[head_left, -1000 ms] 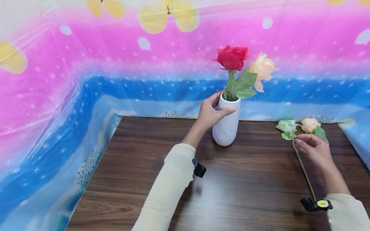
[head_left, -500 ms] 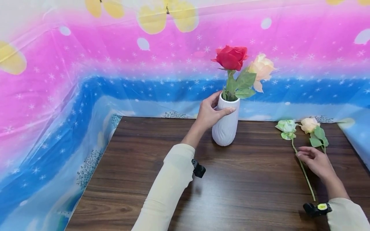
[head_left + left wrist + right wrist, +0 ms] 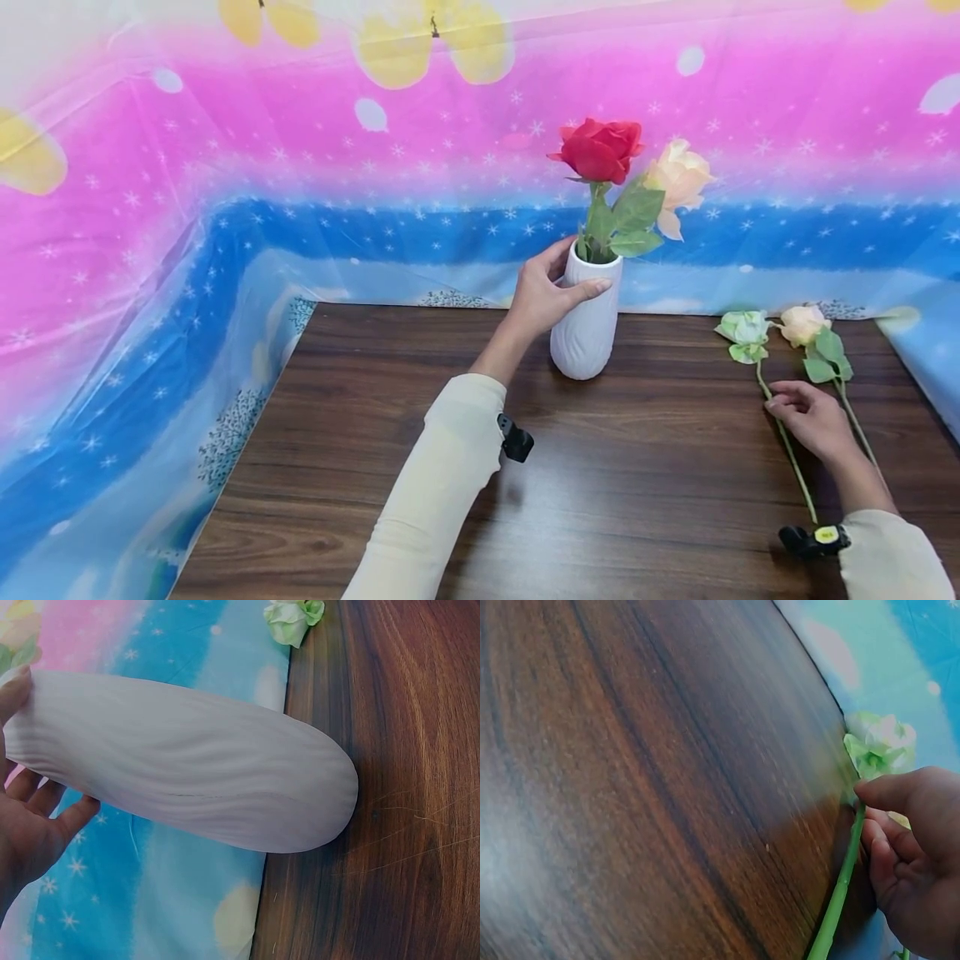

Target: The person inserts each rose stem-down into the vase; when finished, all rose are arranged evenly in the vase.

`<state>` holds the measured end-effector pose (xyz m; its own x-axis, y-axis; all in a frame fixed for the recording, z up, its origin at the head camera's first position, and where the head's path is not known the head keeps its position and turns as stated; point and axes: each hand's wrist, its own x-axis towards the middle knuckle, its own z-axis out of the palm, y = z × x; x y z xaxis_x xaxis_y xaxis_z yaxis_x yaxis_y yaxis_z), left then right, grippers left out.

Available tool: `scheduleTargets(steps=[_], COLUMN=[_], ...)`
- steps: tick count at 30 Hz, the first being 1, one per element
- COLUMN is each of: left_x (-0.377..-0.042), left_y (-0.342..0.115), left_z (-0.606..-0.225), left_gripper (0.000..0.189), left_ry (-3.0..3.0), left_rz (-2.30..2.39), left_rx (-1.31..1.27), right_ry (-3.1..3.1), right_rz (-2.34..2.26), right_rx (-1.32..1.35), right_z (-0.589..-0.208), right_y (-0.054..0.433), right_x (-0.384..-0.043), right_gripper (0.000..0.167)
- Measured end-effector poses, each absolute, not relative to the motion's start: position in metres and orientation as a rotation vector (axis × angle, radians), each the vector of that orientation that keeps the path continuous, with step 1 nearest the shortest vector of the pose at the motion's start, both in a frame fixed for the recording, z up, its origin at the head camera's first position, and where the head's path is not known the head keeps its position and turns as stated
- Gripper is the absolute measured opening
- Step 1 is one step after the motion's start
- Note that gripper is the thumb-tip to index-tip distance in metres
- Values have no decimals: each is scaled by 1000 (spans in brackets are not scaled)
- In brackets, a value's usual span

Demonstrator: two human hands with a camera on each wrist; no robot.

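Observation:
A white ribbed vase (image 3: 583, 333) stands upright toward the back of the table, holding a red rose (image 3: 600, 150) and a peach rose (image 3: 678, 179). My left hand (image 3: 542, 292) grips the vase near its rim, thumb across the front; the left wrist view shows the vase (image 3: 187, 761) with fingers round its upper end. On the right lies a pale green rose (image 3: 744, 327). My right hand (image 3: 813, 417) pinches its stem (image 3: 845, 874) between thumb and fingers, below the leaves. Beside it lies a cream rose (image 3: 804, 325), its stem partly behind my right hand.
The dark wooden table (image 3: 360, 433) ends at the back against a pink and blue patterned cloth (image 3: 420, 225), which also covers the left side. Black cameras sit on both wrists, the left one (image 3: 516, 438) hanging over the table.
My right hand has moved down the green rose's stem, away from the flower head, uncovering the cream rose's leaves and stem. My left hand and the vase have stayed put.

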<state>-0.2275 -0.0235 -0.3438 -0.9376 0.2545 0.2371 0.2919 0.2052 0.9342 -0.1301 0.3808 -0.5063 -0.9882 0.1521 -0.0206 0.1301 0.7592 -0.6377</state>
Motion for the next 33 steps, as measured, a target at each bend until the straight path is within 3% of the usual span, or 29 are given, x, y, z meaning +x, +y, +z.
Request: scheduleTargets(steps=[17,33], left_x=[-227,-227], left_y=[-22,-22], left_z=[-347,-344], left_gripper=[74,75], left_ry=[-2415,-2394], left_rz=[-1880,-1889], left_rx=[-538,-523], right_ry=[-2869,-2792], right_rz=[1084,1580], right_rx=[-418,-284], right_z=[-507,-501], right_y=[371,375], right_x=[-127,-129], right_gripper=[39,56])
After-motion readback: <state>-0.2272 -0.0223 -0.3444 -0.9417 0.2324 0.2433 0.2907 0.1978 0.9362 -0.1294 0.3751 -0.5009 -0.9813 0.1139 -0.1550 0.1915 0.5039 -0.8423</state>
